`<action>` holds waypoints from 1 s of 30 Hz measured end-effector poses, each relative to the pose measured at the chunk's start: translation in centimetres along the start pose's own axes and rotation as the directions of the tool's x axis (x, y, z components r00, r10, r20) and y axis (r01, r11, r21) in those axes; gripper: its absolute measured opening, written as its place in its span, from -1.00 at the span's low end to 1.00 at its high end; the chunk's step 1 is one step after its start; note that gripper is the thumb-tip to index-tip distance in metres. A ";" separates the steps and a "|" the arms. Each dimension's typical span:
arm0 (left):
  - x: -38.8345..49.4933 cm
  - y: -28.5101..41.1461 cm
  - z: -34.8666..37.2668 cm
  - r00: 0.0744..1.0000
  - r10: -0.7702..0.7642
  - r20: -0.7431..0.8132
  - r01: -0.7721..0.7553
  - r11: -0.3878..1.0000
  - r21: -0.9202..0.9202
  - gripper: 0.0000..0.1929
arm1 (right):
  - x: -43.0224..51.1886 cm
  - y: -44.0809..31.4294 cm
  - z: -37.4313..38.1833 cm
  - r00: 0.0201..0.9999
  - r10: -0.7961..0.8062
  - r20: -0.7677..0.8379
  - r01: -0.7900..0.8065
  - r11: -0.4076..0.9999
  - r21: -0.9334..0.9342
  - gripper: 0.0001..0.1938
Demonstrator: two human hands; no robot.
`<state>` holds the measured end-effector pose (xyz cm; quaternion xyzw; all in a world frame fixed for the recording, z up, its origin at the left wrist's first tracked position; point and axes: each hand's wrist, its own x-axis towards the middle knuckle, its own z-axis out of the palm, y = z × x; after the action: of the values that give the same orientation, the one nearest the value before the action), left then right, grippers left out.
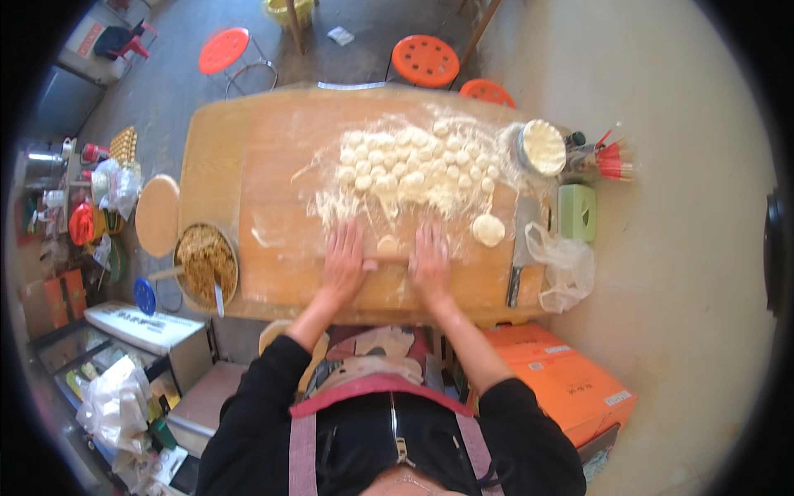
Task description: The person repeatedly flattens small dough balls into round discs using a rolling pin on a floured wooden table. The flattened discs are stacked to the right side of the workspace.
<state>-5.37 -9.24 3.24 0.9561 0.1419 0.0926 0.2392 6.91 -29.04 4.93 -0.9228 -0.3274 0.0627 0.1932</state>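
My left hand point(344, 257) and my right hand point(429, 260) press down, palms flat and fingers pointing away, on the two ends of a wooden rolling pin point(392, 256). Under the pin's far side a small dough round point(388, 242) shows between my hands. Beyond them lie many small floured dough pieces point(397, 158) in loose flour. Right of my right hand rests a flattened dough wrapper, or a stack of them point(489, 230). Further right a cleaver point(524, 242) lies with its handle towards me.
A bowl of minced filling point(205, 260) with a utensil stands at the table's left end. At the right are a flour-filled container point(544, 149), a green tissue box point(577, 212) and a plastic bag point(567, 270). Orange stools point(425, 60) stand beyond the table point(273, 273).
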 end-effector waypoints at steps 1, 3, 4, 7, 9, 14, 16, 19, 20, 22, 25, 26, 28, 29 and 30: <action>-1.0 -0.7 0.5 0.998 0.055 0.039 -0.054 0.998 -0.031 -0.03 | -0.5 -0.1 0.2 0.998 0.001 0.057 0.000 1.000 -0.020 -0.35; 1.4 -1.1 2.1 0.998 -0.051 -0.035 0.055 0.991 0.123 -0.03 | 2.0 -0.5 0.4 0.999 0.034 -0.024 -0.035 0.999 -0.023 -0.35; 4.1 0.1 1.4 0.993 -0.120 -0.011 0.121 0.978 0.173 -0.03 | 3.7 0.0 0.2 0.995 0.078 -0.068 -0.075 0.997 0.034 -0.34; 3.2 -0.1 0.0 1.000 -0.010 0.021 0.008 0.996 0.094 -0.06 | 2.5 0.9 0.2 0.996 -0.083 -0.026 0.079 0.992 -0.100 -0.36; -1.1 -1.4 0.2 0.980 0.143 0.138 -0.144 0.990 -0.003 -0.08 | 0.1 0.5 -1.5 0.993 -0.112 0.039 0.108 0.990 0.093 -0.38; 10.1 -0.2 0.0 0.991 -0.035 -0.127 0.049 0.992 0.112 -0.08 | 7.8 1.1 -0.1 0.967 0.063 -0.247 -0.061 0.998 0.014 -0.39; 3.7 -1.4 0.5 0.993 0.107 0.044 -0.109 0.992 0.066 -0.09 | 1.7 1.5 0.8 0.999 -0.034 -0.031 0.034 0.999 -0.007 -0.38; 4.5 -1.2 -0.7 0.992 0.077 0.101 -0.083 0.995 0.058 -0.09 | 2.3 0.2 -0.6 1.000 0.026 -0.001 -0.026 0.999 -0.038 -0.37; 7.6 -1.0 -0.3 1.000 0.014 0.011 -0.015 0.997 0.073 -0.11 | 4.9 0.1 -0.7 0.995 0.078 -0.067 -0.079 0.997 -0.020 -0.38; 11.9 -0.5 0.5 0.983 -0.054 -0.174 0.084 0.982 0.171 -0.14 | 8.7 1.0 -0.1 0.955 0.155 -0.253 -0.154 0.988 0.024 -0.39; 4.5 -2.5 1.8 0.972 0.228 0.061 -0.231 0.971 0.058 -0.19 | 1.7 1.8 0.8 0.998 -0.068 0.008 0.069 0.997 -0.025 -0.35; 2.6 -1.9 1.1 0.962 0.242 0.124 -0.245 0.970 0.009 -0.22 | -0.5 2.4 2.1 0.994 -0.106 -0.001 0.106 0.990 -0.089 -0.36; 8.1 -1.8 0.2 0.993 0.113 0.039 -0.117 0.987 0.110 -0.23 | 5.0 0.6 0.7 0.995 0.008 -0.099 -0.016 0.996 -0.082 -0.37; 8.6 -0.8 0.1 0.999 0.027 0.039 -0.032 0.990 0.136 -0.24 | 5.4 0.0 0.2 0.991 0.091 -0.097 -0.099 0.992 -0.075 -0.37; 12.1 -0.4 -0.5 0.997 -0.024 -0.070 0.030 0.996 0.080 -0.23 | 8.9 1.2 0.1 0.970 0.096 -0.222 -0.119 0.989 -0.093 -0.37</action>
<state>5.80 -4.88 4.82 0.9593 0.1667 0.1164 0.1962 14.53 -24.26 4.49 -0.9494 -0.2567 -0.0453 0.1752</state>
